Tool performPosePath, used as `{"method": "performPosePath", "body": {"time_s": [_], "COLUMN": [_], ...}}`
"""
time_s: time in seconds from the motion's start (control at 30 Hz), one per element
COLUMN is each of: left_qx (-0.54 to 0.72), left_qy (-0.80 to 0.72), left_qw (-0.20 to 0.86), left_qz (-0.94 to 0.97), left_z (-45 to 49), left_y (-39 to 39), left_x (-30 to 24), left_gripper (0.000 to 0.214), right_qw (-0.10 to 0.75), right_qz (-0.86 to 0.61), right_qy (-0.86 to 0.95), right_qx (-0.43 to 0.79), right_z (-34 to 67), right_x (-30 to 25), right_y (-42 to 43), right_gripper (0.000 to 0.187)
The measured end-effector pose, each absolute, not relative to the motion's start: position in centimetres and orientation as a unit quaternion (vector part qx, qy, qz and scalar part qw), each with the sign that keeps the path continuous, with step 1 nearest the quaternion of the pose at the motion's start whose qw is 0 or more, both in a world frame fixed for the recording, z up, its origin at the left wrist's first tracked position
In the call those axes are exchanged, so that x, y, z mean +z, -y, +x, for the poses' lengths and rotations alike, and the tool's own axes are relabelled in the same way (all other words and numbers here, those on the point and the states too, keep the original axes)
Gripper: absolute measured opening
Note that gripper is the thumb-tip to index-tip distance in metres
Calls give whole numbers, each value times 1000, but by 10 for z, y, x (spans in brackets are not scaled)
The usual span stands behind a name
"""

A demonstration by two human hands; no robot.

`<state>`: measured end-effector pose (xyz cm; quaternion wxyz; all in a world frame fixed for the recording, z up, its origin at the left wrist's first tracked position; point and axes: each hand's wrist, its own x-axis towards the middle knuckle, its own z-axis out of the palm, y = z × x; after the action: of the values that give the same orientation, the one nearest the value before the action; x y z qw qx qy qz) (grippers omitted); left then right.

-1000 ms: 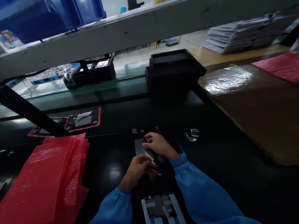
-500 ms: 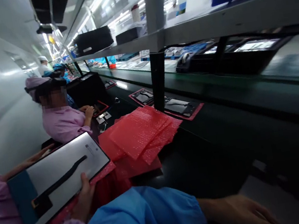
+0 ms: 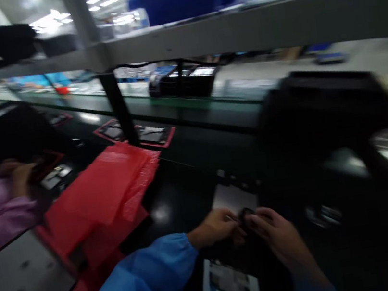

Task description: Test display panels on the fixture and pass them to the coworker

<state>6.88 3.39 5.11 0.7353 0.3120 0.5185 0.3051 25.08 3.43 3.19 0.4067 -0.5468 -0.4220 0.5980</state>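
My left hand (image 3: 216, 226), in a blue sleeve (image 3: 151, 273), and my right hand (image 3: 278, 232) meet low in the middle of the view, fingers pinched close together. Between their fingertips is a small dark part (image 3: 245, 214), too blurred to name. Just beyond my hands a grey flat panel (image 3: 234, 198) lies on the dark table. Nearer to me is a flat device (image 3: 230, 288) with pale side strips and exposed inner parts, cut off by the lower edge. What my left fingertips grip is partly hidden.
Red bubble-wrap pouches (image 3: 105, 183) are heaped to the left. Beside them is a co-worker's large screen panel (image 3: 25, 282); another person's hands (image 3: 19, 174) work farther back. A black tray (image 3: 328, 96) stands at the right, under a grey shelf (image 3: 234, 27) with blue bins.
The view has swung right. My left hand, earlier stretched out low over the table, is now together with my right hand, which has come into view with the small dark part.
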Motion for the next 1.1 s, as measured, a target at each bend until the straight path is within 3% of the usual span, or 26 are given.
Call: {"method": "performPosePath", "body": {"time_s": [0.2,0.4,0.7,0.9,1.1], "left_qx": [295,295,371,377,358], "left_qy": [-474,-492,-462,-497,-512], "left_qw": [755,748,738,695,683], "left_qz": [344,335,322,357,378], "left_z": [68,69,72,70,69], "left_y": [-41,-37,-30,-31,-32], "left_x": [39,47,57,55,53], "left_gripper": [5,10,27,17,12], "right_qw": [429,459,536,507,425], "right_qz": [-556,-524,-533,-543,-546], "right_qy": [348,331,337,371,418], "right_qx": [621,637,561,557,588], "right_z": [244,234,218,219,228], "right_x": [41,40,35,38,48], "right_y": [-45,-40,-41,-39,-40], "right_gripper": [54,56,60,59,50]}}
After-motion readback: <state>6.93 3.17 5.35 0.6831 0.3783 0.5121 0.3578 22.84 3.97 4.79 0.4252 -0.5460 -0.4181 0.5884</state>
